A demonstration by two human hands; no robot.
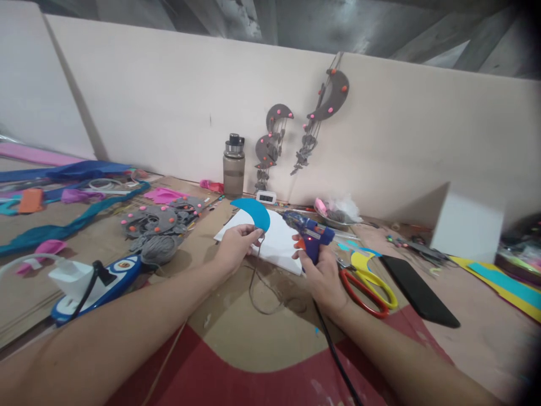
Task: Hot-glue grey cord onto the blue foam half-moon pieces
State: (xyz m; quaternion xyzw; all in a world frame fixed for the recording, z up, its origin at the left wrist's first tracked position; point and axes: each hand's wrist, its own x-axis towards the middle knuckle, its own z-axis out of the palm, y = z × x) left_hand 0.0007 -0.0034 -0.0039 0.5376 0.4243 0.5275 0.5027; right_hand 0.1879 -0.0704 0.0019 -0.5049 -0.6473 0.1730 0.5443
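Observation:
Between the fingers of my left hand (237,246) is a blue crescent-shaped cutout (256,212), pinched near its lower tip. A thin grey cord (253,282) hangs from those fingers and curls on the table. My right hand (323,276) grips a dark blue glue gun (313,234) with an orange trigger and a small red light; its nozzle points left and away from me. Under both hands lies a white sheet (276,242). Just right of my right hand are scissors (367,287) with one red and one yellow handle.
A black phone-like slab (418,287) lies right of the scissors. A water bottle (234,169) and a small digital clock (266,197) stand by the wall. Grey yarn (156,249), felt pieces (154,220) and a power strip (99,287) are at left. Crescent garlands (336,96) hang behind.

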